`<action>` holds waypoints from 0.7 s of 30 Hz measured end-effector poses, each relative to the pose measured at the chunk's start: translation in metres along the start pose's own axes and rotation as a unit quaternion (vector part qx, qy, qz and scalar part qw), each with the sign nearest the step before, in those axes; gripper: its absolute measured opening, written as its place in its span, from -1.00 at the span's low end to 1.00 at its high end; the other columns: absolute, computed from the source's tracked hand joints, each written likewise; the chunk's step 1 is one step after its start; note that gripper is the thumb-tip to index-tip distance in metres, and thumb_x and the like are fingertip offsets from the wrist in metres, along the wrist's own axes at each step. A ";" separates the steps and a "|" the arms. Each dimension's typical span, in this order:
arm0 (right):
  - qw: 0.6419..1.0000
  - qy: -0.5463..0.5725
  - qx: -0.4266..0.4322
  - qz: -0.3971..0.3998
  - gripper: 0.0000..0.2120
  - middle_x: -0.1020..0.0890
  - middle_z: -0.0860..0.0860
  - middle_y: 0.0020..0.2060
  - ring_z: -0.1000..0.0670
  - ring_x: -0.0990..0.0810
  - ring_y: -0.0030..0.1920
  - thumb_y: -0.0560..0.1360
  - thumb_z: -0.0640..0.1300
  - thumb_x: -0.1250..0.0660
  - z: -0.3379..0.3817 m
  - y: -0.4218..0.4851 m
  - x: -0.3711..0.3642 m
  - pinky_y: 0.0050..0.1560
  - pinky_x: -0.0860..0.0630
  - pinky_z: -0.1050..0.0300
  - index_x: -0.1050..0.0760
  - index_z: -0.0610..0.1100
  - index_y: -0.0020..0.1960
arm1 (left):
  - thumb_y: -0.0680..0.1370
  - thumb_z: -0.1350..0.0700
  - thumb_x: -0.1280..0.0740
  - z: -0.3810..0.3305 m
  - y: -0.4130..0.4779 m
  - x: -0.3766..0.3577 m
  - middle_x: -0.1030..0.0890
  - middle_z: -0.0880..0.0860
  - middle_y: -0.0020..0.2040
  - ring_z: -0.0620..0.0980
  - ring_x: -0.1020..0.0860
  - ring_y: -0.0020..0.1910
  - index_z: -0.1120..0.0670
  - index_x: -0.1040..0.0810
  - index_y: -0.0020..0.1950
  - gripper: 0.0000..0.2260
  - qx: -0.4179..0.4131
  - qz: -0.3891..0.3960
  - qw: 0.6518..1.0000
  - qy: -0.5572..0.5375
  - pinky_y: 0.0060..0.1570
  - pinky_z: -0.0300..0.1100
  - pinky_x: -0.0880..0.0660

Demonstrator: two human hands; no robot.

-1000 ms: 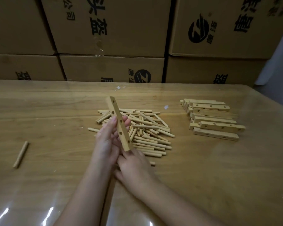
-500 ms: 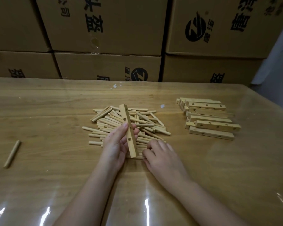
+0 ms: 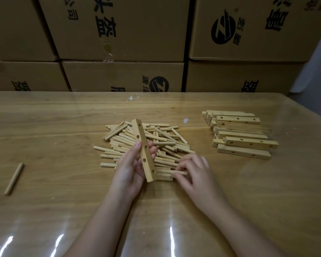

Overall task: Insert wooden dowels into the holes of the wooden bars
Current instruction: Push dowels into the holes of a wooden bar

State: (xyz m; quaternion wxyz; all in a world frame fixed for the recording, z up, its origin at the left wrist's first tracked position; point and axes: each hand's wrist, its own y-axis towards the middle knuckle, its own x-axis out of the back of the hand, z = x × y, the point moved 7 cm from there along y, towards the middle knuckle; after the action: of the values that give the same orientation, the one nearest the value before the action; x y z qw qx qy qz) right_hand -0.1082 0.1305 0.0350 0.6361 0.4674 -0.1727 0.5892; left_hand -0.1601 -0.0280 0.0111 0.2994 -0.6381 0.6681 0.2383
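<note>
Holding a wooden bar (image 3: 141, 143) in the left hand (image 3: 129, 168), fingers curled round its middle, holes facing the camera, all visibly empty. Bar tilts up over the dowel pile (image 3: 165, 140), lower end at the pile's near edge. Right hand (image 3: 195, 173) sits just right of that lower end, fingertips pinching one dowel (image 3: 181, 173) at the pile's near edge. Stack of bars (image 3: 241, 135) lies well right on the table (image 3: 63, 127); a stray dowel (image 3: 14, 179) lies far left.
</note>
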 end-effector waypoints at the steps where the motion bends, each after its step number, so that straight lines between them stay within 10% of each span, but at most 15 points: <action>1: 0.998 0.043 -0.030 -0.015 -0.89 -0.50 0.17 -0.06 0.17 -0.43 0.02 0.48 0.00 -0.32 -0.008 0.000 0.007 0.03 -0.39 0.25 -0.50 -0.01 -0.05 | 0.39 0.09 -0.36 0.000 0.000 0.001 -0.70 0.12 -0.14 -0.04 -0.68 -0.21 0.13 -0.73 -0.20 -0.83 0.004 -0.004 1.000 -0.005 -0.28 -0.26 -0.60; 9: 0.852 0.469 -0.225 -0.059 -0.92 -0.70 -0.04 -0.20 0.07 -0.64 -0.19 0.49 -0.26 -0.32 -0.049 0.000 0.018 -0.22 -0.50 0.35 -0.46 -0.17 -0.02 | 0.43 0.11 -0.37 0.017 -0.004 -0.011 -0.69 0.16 -0.05 0.01 -0.68 -0.10 0.13 -0.72 -0.08 -0.82 0.039 0.047 0.998 0.034 -0.21 -0.23 -0.60; 21: 0.825 0.525 -0.197 -0.062 -0.83 -0.66 0.04 -0.22 0.10 -0.63 -0.14 0.35 -0.19 -0.43 -0.045 0.001 0.025 -0.18 -0.50 0.34 -0.63 0.04 -0.12 | 0.21 0.03 -0.63 0.026 -0.013 -0.031 -0.61 0.26 0.15 0.10 -0.66 0.00 0.18 -0.65 0.07 -0.51 0.082 0.148 0.984 0.050 -0.12 -0.15 -0.61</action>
State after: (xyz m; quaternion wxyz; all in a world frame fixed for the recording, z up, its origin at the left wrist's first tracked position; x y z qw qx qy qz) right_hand -0.1177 0.1813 0.0317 0.7444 -0.0382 0.1048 0.6583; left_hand -0.1442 0.0117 0.0155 0.2786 -0.5161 0.7869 0.1920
